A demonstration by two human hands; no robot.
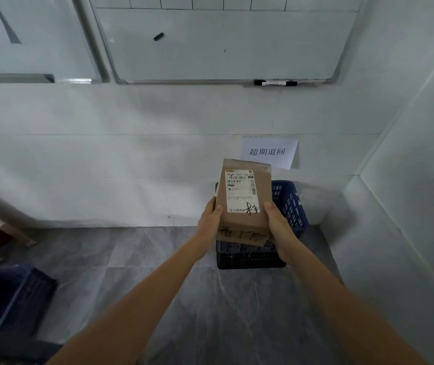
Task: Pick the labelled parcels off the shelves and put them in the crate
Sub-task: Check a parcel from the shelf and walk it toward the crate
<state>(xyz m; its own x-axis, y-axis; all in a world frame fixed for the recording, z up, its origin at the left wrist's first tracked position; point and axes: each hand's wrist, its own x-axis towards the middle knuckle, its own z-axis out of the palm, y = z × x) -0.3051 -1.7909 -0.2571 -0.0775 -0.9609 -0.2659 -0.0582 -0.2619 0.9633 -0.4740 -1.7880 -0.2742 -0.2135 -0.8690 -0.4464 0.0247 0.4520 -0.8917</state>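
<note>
I held the brown parcel (245, 198) out in front of me above the dark blue crate (288, 204), its long axis running away from me toward the wall and its far end tipped upward. My left hand (209, 219) and right hand (279, 222) gripped its near end from either side, thumbs on the top face. The flat cardboard package carried a white shipping label (241, 191) with barcodes and a black scrawl, and more handwriting near its lower edge. The slatted crate stood on grey marbled floor tiles (184, 285) in a white-walled corner, under a paper sign (268, 152) with printed characters. A whiteboard (223, 43) hung above, a marker (276, 83) on its ledge. Another blue crate (13, 296) sat at lower left.
</note>
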